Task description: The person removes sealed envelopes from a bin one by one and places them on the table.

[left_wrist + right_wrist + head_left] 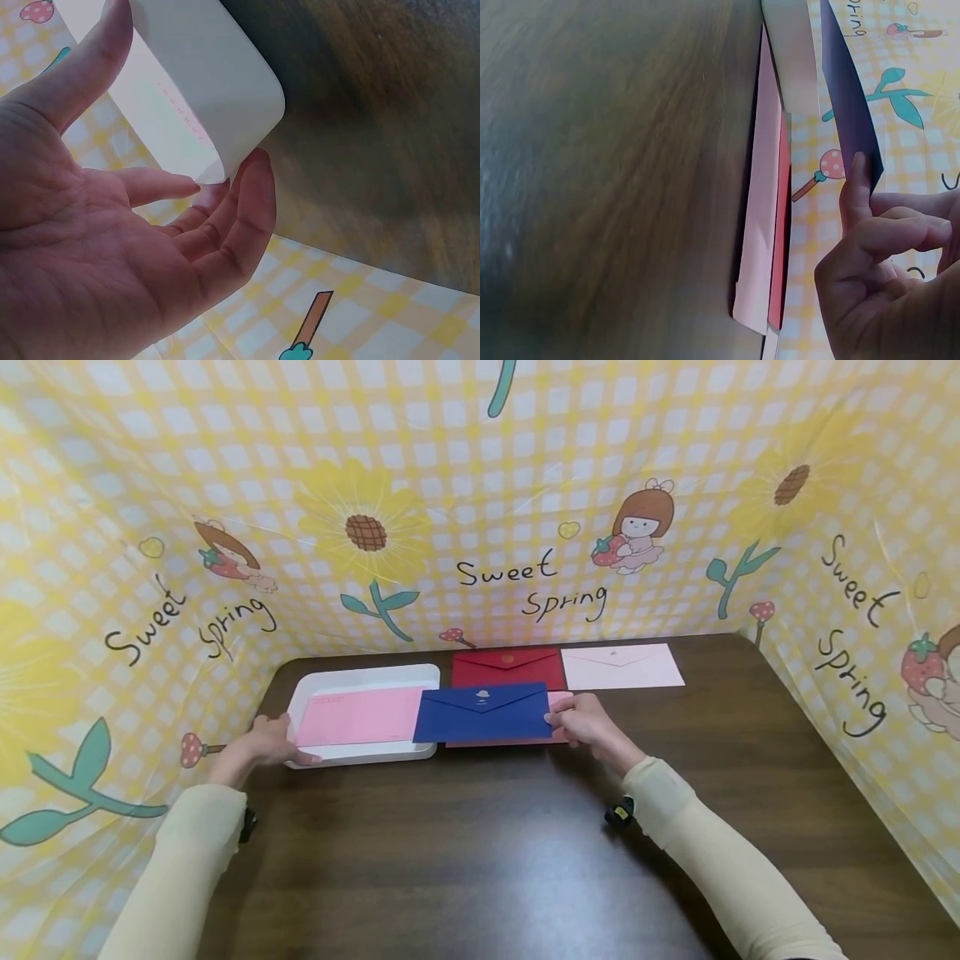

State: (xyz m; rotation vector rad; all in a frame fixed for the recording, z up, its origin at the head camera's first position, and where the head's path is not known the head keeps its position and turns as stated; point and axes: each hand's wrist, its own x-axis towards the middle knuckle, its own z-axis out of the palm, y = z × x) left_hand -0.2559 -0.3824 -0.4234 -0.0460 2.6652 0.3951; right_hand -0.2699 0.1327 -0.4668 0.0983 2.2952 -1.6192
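My right hand pinches the right edge of a blue envelope. In the right wrist view the blue envelope is held above the table, apart from the pink envelope below it. In the head view it covers most of that pink envelope, and its left end overlaps the tray's right side. At the far left, my left hand holds the left end of a white tray, fingers curled about its corner. Another pink envelope lies in the tray.
Behind the blue envelope lie a red envelope and a pale pink envelope, side by side at the back. A brown wooden table bears everything. Yellow checked cloth hangs along the back and both sides.
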